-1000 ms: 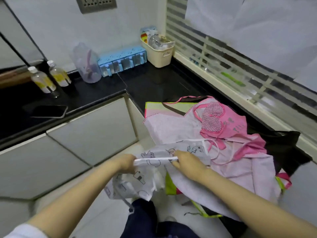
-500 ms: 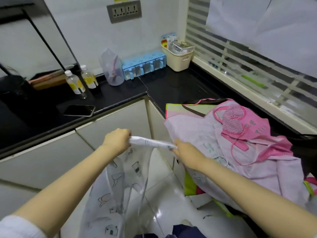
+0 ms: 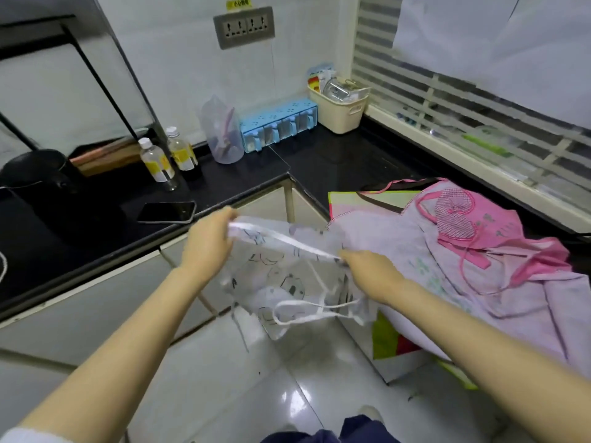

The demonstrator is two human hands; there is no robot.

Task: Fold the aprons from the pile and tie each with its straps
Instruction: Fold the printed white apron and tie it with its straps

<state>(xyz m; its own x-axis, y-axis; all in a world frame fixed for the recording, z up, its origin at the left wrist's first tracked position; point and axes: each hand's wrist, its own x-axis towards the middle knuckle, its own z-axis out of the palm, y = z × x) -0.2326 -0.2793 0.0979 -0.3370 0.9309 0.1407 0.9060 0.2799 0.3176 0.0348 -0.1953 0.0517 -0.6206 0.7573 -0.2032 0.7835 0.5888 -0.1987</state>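
**Item: white printed apron (image 3: 287, 282).** Held in the air just left of the pile (image 3: 447, 251), off the desk (image 3: 335, 161) and above the floor (image 3: 224, 378). Its top hem is stretched between the two hands and the body hangs slack, with a white strap (image 3: 307, 311) looping loose below.

**Hands.** The left hand (image 3: 208, 241) has its fingers curled round the hem's far-left end. The right hand (image 3: 371, 273) pinches the end nearest the pile.

**Progress.** Early, by my reading. No folded or tied bundle shows anywhere. This apron is only spread, not yet folded. The pink and lilac aprons remain heaped in the pile.

**Edges and room.**
- The pile overhangs the desk's front edge, on the side nearest the person.
- Bare black desk lies beyond the pile, probably enough for folding flat.
- A phone (image 3: 166, 212) lies well left of the pile, close to the desk edge, where trailing straps could catch it.
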